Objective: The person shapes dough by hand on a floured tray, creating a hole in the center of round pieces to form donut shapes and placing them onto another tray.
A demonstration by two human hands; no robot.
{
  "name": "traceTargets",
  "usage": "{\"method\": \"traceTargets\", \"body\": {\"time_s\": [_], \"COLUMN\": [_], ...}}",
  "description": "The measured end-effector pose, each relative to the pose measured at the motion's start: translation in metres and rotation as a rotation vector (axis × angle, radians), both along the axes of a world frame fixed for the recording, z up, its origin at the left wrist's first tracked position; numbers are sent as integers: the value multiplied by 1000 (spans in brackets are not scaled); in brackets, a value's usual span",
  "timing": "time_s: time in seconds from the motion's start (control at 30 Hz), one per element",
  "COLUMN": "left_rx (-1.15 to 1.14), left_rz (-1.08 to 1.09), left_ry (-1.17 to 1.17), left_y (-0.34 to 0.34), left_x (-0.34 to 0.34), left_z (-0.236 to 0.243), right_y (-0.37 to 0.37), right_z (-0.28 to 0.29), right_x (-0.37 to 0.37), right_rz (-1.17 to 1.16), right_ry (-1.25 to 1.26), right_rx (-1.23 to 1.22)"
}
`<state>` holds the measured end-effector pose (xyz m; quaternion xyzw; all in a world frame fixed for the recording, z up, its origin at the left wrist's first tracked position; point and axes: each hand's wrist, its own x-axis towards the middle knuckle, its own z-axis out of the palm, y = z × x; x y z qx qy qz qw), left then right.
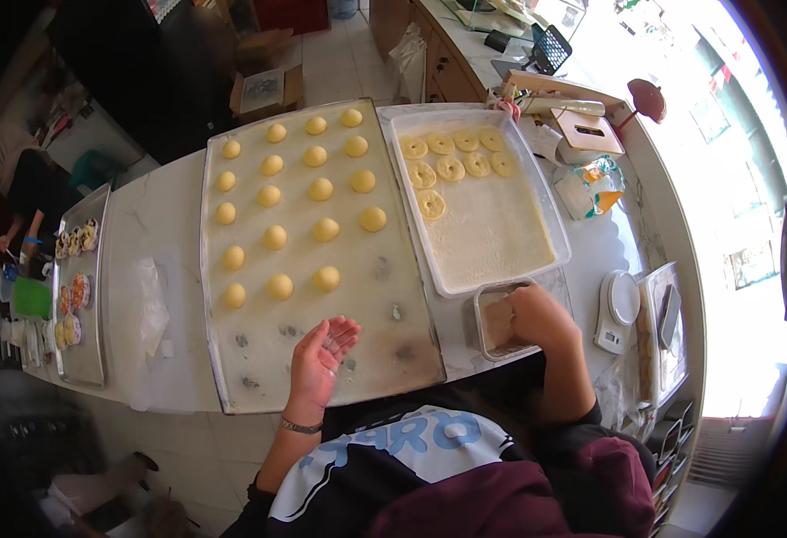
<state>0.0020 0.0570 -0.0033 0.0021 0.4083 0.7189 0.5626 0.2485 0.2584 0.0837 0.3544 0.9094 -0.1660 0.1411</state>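
My left hand (pixel 324 354) is held palm up over the near part of a large flat baking tray (pixel 376 345), fingers stretched out and nothing lying in it. Several round, pale yellow dough balls (pixel 325 229) stand in rows on that tray. My right hand (pixel 534 311) reaches down into a small rectangular metal container (pixel 481 334) with a pale, powdery-looking content; its fingertips are hidden. Beyond this container is a white plastic tub (pixel 492 260), where several flattened dough rings (pixel 450 169) sit in rows at the far end.
To the right are a white kitchen scale (pixel 622 300), an opened plastic packet (pixel 595 186) and a tissue box (pixel 588 133). A clear plastic sheet (pixel 150 309) lies left of the baking tray. Farther left, a metal tray (pixel 82 350) holds decorated pastries, with another person beside it.
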Motion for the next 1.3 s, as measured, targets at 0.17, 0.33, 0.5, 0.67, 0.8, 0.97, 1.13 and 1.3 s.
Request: {"method": "traceTargets", "body": {"time_s": [0.17, 0.33, 0.5, 0.67, 0.8, 0.97, 1.13, 1.3], "left_rx": [-8, 48, 66, 157, 166, 507, 242, 248], "left_rz": [-4, -73, -185, -314, -358, -405, -51, 86], "left_ry": [-32, -92, -153, -263, -412, -725, -497, -487], "left_y": [-12, -10, 3, 19, 22, -2, -33, -51], "left_x": [-14, -19, -23, -17, -17, -46, -60, -72], "left_z": [-4, -17, -17, 2, 16, -16, -3, -8], "right_y": [-6, -19, -40, -64, -117, -137, -99, -86], "right_z": [-6, -4, 15, 7, -23, -72, -92, -115], "right_x": [-6, -9, 6, -34, -97, -135, -174, -202], "right_rz": [-259, -392, -511, -393, -66, 165, 285, 318], "right_ry": [126, 170, 224, 403, 746, 563, 445, 422], "right_rx": [13, -12, 63, 204, 164, 163, 335, 319]}}
